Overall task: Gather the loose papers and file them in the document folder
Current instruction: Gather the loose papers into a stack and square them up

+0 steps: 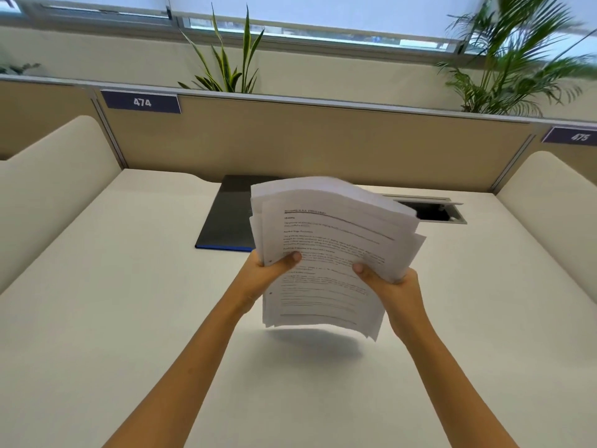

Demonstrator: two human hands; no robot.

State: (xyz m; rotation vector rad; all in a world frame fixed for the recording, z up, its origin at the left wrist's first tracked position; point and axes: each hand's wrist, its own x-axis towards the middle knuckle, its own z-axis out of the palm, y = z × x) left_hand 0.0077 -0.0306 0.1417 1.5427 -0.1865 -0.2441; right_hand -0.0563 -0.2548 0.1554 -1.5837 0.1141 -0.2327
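Papers sit in an uneven stack above the desk, gripped by left hand and right hand, fingers clamped on its sides; folder lies closed behind the stack.

**Two desk numbers showing; the printed page staying illegible**

A dark blue plate on the partition is showing "474". A second plate at the right edge is reading "475", blurred. The top sheet of the papers is carrying printed lines too blurred to read.
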